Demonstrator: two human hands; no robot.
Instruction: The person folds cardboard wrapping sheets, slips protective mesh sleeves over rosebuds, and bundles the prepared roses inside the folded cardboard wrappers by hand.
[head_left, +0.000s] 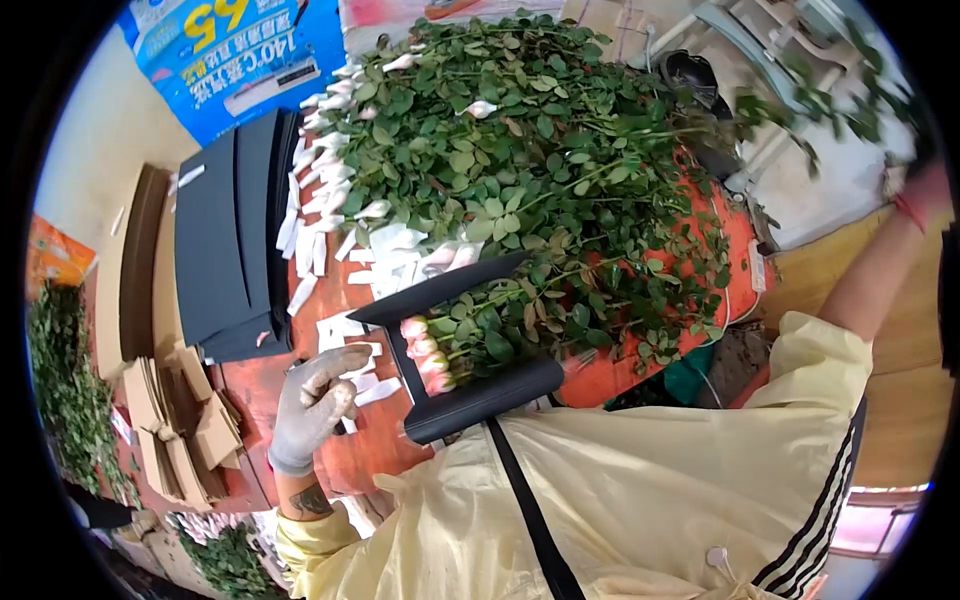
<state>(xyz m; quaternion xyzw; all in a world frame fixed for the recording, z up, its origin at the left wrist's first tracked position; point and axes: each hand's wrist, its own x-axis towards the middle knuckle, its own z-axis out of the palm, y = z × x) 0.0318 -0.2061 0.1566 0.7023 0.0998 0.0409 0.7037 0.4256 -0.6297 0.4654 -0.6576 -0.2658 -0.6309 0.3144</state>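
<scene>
The pink roses [427, 358] lie inside the black holder [490, 395], on the near edge of the red bench [385, 455], just before the person's yellow smock [640, 480]; the left hand [318, 405], in a grey glove, is near the flower heads but apart from them, its fingers loosely bent with some gap between, and I see nothing held in it; the right hand [930, 180] is stretched far to the right border, dark and blurred, so I cannot tell how its fingers stand, although a leafy stem [752, 108] reaches toward it; as I judge, this stem could catch in the big leafy pile [520, 150] if it swings low, because the leaves there are dense and tangled; the roses in the holder could also slide out of line, since neither hand steadies them, and a careless push of the glove could bruise the petals; the heads point to the left of the view, toward the gloved hand, while the stems and leaves run to the right; the long axis of the bunch therefore goes from left to right, rising slightly toward the right, nearly parallel with the holder's two black sides.
</scene>
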